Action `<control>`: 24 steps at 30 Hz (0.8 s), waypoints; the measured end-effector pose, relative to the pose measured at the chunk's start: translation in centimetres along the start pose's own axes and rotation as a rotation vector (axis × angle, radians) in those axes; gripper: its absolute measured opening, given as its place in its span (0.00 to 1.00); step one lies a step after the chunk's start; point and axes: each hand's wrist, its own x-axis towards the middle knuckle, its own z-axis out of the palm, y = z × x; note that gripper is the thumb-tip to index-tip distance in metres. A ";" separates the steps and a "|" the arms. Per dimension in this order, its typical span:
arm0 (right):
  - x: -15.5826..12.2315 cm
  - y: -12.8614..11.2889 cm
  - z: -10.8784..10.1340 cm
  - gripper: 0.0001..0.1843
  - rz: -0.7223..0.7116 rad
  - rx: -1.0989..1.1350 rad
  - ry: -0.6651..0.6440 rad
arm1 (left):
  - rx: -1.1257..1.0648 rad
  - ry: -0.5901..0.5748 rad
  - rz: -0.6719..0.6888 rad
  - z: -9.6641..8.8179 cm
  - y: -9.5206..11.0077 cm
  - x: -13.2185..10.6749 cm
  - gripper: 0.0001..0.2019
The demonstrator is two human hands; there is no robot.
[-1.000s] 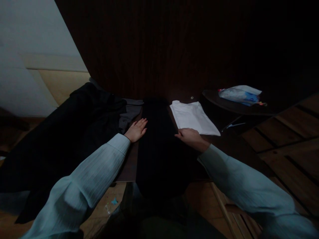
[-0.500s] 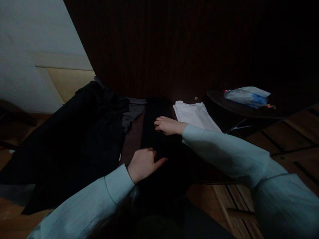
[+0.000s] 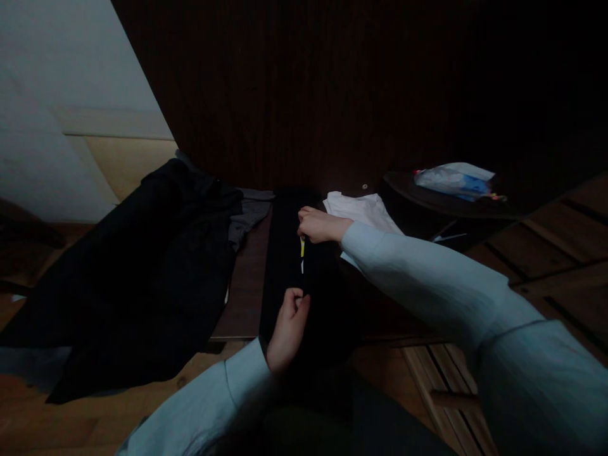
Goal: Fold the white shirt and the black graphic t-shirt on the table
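A long folded black garment [image 3: 281,253] lies across the dark wooden surface in front of me; its kind is hard to make out in the dim light. My right hand [image 3: 322,225] grips its upper part with the fingers drawn together. Just below those fingers shows a narrow yellow and white strip [image 3: 303,248] against the black cloth. Closer to me, my left hand [image 3: 289,326] pinches the same garment between thumb and curled fingers. The strip lies in line between both hands.
Dark and grey clothes [image 3: 156,272] are heaped on the left, hanging over the edge. A folded white cloth [image 3: 363,209] lies right of the black garment. A plastic bag [image 3: 453,180] rests on a rounded shelf [image 3: 427,204]. Wooden slats [image 3: 446,380] show below right.
My left hand has turned and closed from a loose, thumb-out pose into a pinch on the black garment. The yellow and white strip has come into view below my right hand.
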 end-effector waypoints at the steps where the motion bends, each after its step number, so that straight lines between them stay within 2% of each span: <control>1: -0.1 0.1 0.0 0.13 0.006 -0.022 -0.013 | -0.119 -0.019 -0.056 0.5 -0.3 -0.4 0.11; 4: -0.1 0.2 0.1 0.12 0.021 -0.081 -0.049 | -0.297 -0.109 -0.165 2.0 -0.9 -1.7 0.20; 8: 0.1 0.0 0.2 0.12 0.043 -0.102 -0.054 | -0.429 -0.224 -0.353 3.7 -0.8 -3.6 0.22; 12: 0.6 -1.1 0.7 0.11 0.021 -0.089 -0.047 | -0.502 -0.243 -0.442 4.7 -1.7 -4.5 0.25; 16: 0.8 -1.7 1.9 0.11 -0.016 -0.083 -0.022 | -0.504 -0.231 -0.493 4.1 -4.2 -4.6 0.28; 19: 0.8 -1.2 2.6 0.11 -0.013 -0.096 0.007 | -0.447 -0.189 -0.502 3.0 -5.6 -4.8 0.28; 24: 1.4 0.6 2.3 0.13 0.050 -0.187 -0.002 | -0.330 -0.202 -0.448 2.2 -5.1 -5.3 0.26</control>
